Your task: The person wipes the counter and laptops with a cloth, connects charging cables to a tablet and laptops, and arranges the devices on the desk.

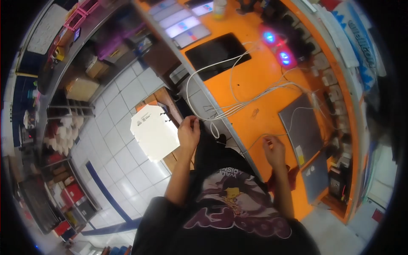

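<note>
White cables (250,101) run in a loose bundle across the orange table and loop over its near edge. My left hand (189,132) is closed beside that edge, its fingertips meeting the cable loop. Over the table, my right hand (274,151) is curled in a pinch, with a thin stretch of the cable passing at its fingertips. Left of my left hand, a white flat sheet with small print (155,131) lies on a wooden box or stool (170,159). Part of the cable is hidden by my fingers.
On the orange table (259,117) lie a black tablet-like panel (217,56), dark grey panels (304,127), lit screens (182,26) and a device with blue lights (278,49). A jar (219,9) stands at the far end. Shelves with boxes (68,191) line the left.
</note>
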`<state>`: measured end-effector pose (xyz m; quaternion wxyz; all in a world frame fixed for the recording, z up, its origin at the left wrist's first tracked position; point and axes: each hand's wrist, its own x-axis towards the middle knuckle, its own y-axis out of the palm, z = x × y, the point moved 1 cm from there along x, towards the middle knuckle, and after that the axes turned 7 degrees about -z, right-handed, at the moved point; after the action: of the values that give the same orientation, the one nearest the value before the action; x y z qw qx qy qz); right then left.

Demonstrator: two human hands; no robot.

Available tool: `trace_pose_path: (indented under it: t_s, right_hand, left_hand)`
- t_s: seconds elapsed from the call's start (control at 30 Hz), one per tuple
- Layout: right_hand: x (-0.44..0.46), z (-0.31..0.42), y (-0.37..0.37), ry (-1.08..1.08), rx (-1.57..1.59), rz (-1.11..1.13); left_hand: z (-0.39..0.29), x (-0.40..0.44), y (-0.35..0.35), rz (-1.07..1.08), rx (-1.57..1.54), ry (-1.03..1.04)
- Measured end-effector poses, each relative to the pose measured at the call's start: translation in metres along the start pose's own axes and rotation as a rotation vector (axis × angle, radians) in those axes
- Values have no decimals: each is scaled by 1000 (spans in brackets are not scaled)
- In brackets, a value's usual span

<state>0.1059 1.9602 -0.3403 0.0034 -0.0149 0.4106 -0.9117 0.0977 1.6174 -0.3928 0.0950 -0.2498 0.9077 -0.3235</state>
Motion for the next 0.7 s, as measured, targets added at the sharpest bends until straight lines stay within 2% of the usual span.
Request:
trace_pose_path:
  t_s: [0.03,0.1,0.2,0.27,0.3,0.37,0.43,0.7]
  right_hand:
    - [-7,6,10,131,127,30]
    - [3,29,33,-107,88,56]
    - [40,31,78,-197,30,53]
    - [59,35,91,49,32,139]
    - [65,36,92,43,45,131]
    - [72,34,92,77,-97,237]
    - [76,35,90,104,-96,259]
    - [86,16,104,252,-51,284]
  left_hand:
    - [-11,6,4,-62,-154,-29]
    - [-20,26,19,-72,-218,-1]
    - [-28,42,31,-91,-153,53]
    - [-37,33,24,-80,-141,121]
    - [-40,27,20,-70,-133,171]
    - [-36,15,14,-48,-130,113]
    - [-25,0,12,-34,-211,-54]
    - [11,-28,7,-6,-129,-136]
